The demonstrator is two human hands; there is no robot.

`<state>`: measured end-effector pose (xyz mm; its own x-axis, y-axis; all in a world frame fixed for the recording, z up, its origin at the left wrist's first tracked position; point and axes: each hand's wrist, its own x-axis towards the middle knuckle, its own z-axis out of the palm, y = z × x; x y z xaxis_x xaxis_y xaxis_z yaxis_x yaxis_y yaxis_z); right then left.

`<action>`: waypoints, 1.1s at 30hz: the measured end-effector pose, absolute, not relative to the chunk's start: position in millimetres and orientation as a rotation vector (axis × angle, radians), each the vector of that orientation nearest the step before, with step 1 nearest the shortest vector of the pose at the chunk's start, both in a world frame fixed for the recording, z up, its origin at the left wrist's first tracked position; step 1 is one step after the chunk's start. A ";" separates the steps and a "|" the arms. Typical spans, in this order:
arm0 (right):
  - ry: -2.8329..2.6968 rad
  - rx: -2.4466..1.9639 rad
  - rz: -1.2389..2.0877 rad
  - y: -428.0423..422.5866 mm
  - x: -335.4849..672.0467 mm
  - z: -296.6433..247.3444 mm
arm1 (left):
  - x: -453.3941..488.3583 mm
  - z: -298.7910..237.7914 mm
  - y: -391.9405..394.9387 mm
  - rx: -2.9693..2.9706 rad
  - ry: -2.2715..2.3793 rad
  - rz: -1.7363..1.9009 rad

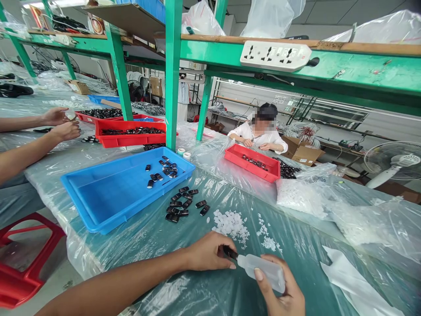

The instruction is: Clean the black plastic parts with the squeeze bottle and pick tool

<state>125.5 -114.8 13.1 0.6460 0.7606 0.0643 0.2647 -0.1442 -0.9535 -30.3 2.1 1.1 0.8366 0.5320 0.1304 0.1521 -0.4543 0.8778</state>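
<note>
My left hand [208, 251] pinches a small black plastic piece [230, 252] between thumb and fingers, low over the table. Wrapped around a translucent white squeeze bottle [263, 271] is my right hand [284, 289]. The bottle lies almost level, its nozzle end at the black piece; whether they touch I cannot tell. Just beyond my hands are a pile of small white plastic parts [232, 226] and a smaller scatter of white bits [269, 242]. Several similar black pieces [179, 205] lie loose on the plastic-covered table [138, 259], left of the white pile.
A blue tray [98, 215] holds several black pieces at its far end. Red bins [131, 139] stand behind it. Across the table a person [259, 129] works at another red bin [251, 163]. At left are a co-worker's hands [62, 123]. A green post [173, 79] rises mid-table.
</note>
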 end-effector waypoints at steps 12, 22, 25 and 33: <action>-0.827 -1.784 0.522 -115.0 127.2 19.6 | -33.4 14.6 -2.4 2.129 0.469 0.447; -0.768 -1.774 0.553 -114.2 130.3 22.2 | -33.1 13.0 -0.6 2.007 0.545 0.490; -0.761 -1.790 0.572 -114.6 128.5 23.3 | -32.7 9.9 -0.2 1.998 0.562 0.486; -0.835 -1.794 0.506 -115.6 124.9 18.7 | -31.5 6.4 -0.2 2.004 0.554 0.476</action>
<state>124.9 -115.6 18.7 0.6677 0.7429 0.0481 0.3020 -0.2111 -0.9296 -31.5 -0.2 6.4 0.8201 0.5631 0.1020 0.1851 -0.4296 0.8838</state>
